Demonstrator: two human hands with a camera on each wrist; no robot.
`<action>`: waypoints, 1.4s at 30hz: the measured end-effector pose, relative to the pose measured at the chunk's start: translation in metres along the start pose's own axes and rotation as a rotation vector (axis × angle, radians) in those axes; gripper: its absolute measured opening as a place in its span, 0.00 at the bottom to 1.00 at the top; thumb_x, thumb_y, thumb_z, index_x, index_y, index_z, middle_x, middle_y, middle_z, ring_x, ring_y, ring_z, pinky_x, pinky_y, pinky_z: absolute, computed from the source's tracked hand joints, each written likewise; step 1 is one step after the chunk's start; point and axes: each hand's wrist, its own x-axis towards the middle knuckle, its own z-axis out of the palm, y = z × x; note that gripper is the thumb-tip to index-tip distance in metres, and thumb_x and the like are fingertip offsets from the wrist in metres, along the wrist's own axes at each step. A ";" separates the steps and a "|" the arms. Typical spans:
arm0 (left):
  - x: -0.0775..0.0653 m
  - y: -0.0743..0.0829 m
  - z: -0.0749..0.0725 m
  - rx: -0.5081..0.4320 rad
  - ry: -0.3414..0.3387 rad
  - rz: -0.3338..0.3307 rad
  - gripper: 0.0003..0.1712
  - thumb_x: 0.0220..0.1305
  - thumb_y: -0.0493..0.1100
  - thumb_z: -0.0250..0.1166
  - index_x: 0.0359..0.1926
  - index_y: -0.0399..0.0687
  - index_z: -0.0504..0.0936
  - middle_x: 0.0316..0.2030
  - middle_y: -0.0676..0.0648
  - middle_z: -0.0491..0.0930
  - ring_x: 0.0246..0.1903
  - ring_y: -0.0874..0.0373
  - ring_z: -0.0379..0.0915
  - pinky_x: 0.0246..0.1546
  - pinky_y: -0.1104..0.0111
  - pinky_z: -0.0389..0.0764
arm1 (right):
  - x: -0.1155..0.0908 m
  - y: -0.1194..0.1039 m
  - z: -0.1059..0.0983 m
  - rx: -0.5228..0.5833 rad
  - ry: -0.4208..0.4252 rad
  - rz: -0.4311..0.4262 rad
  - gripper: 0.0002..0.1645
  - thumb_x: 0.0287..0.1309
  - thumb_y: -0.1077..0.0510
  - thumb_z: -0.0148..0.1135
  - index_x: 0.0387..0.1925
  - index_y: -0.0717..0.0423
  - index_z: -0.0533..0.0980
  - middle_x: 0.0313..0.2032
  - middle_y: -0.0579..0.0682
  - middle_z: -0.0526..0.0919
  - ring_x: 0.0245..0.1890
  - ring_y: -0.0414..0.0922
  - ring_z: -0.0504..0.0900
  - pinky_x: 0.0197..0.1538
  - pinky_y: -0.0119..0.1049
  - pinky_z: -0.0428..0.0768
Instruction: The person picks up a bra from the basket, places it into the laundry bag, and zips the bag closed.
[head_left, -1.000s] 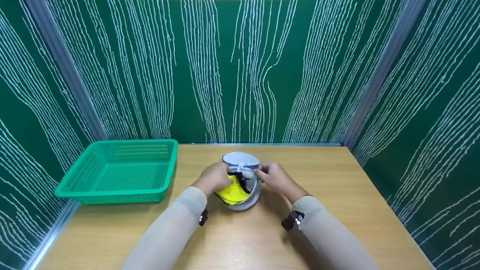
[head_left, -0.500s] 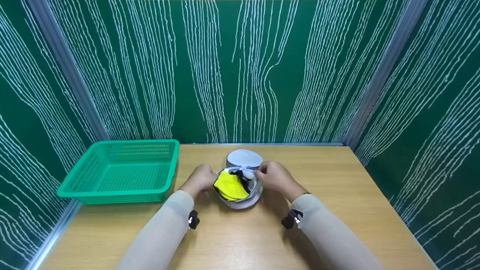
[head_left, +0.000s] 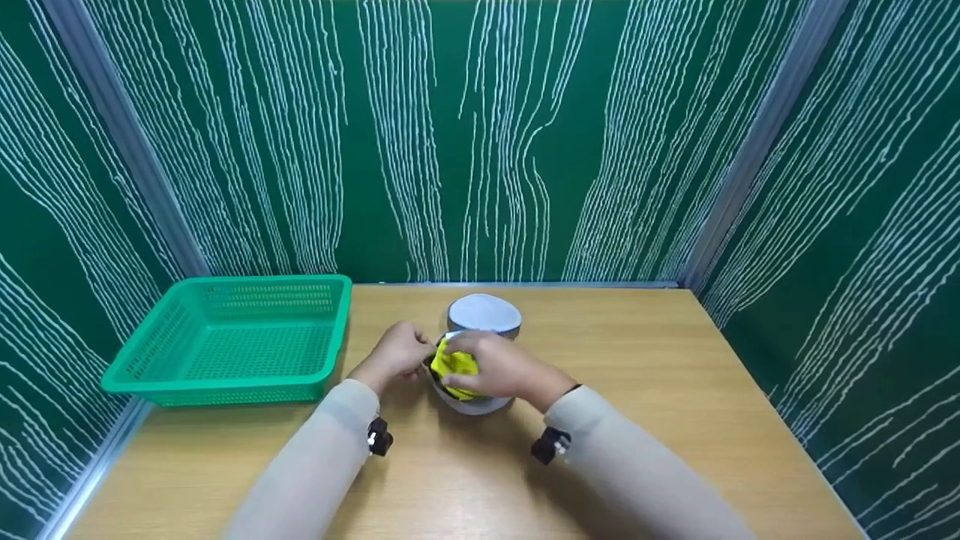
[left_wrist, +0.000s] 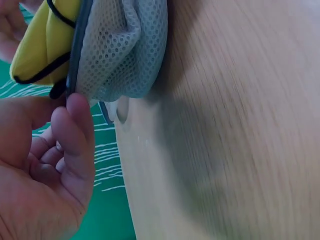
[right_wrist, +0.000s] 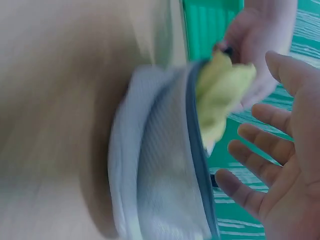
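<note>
A: What does the head view show?

B: A pale grey mesh bag [head_left: 474, 407] on the wood-grained counter [head_left: 450, 480], with yellow cloth [head_left: 454, 365] in its mouth. At the bag's far side stands a rounded, pale flap [head_left: 484, 311]. Left of the bag, well apart, is a green basket [head_left: 217, 388], rectangular, with perforated walls. Behind the bag rises a green wall [head_left: 409, 142] patterned with wavy white lines.

A: And the hands?

B: The left hand [head_left: 399, 349] is at the bag's left edge; the right hand [head_left: 501, 365] is over its mouth, partly hiding the cloth.

A: Now the left wrist view.

B: Thumb and forefinger meet, pinching the bag's smooth dark rim [left_wrist: 78, 47]. Beside them the mesh is puckered, honeycomb-holed and soft; black trim [left_wrist: 46, 70] crosses the cloth inside the rim.

A: The right wrist view?

B: Its fingers [right_wrist: 242, 192] are spread well apart, slightly bent, gripping nothing, just beside the bag's mouth. Whether they touch the cloth, I can't tell. The cloth looks crumpled and blurred there, bulging past the bag's rim.
</note>
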 end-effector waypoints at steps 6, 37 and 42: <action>-0.002 -0.003 0.000 -0.101 -0.028 0.044 0.11 0.82 0.39 0.65 0.40 0.40 0.90 0.29 0.45 0.86 0.22 0.59 0.78 0.24 0.73 0.81 | 0.008 0.002 0.015 0.020 -0.020 -0.049 0.26 0.78 0.47 0.70 0.71 0.50 0.84 0.72 0.49 0.87 0.72 0.49 0.85 0.78 0.50 0.81; -0.022 0.032 -0.019 -0.545 -0.071 0.036 0.06 0.84 0.35 0.63 0.49 0.36 0.85 0.30 0.50 0.80 0.24 0.66 0.72 0.25 0.79 0.77 | 0.022 0.012 0.023 -0.035 -0.183 0.180 0.22 0.89 0.48 0.53 0.55 0.53 0.90 0.41 0.52 0.89 0.41 0.47 0.82 0.55 0.48 0.87; -0.024 0.028 -0.016 -0.490 0.005 0.056 0.08 0.84 0.35 0.62 0.51 0.34 0.85 0.30 0.49 0.79 0.23 0.64 0.73 0.24 0.76 0.79 | 0.023 0.009 0.021 -0.040 -0.182 0.161 0.25 0.90 0.45 0.51 0.51 0.53 0.90 0.36 0.50 0.87 0.38 0.46 0.83 0.53 0.48 0.87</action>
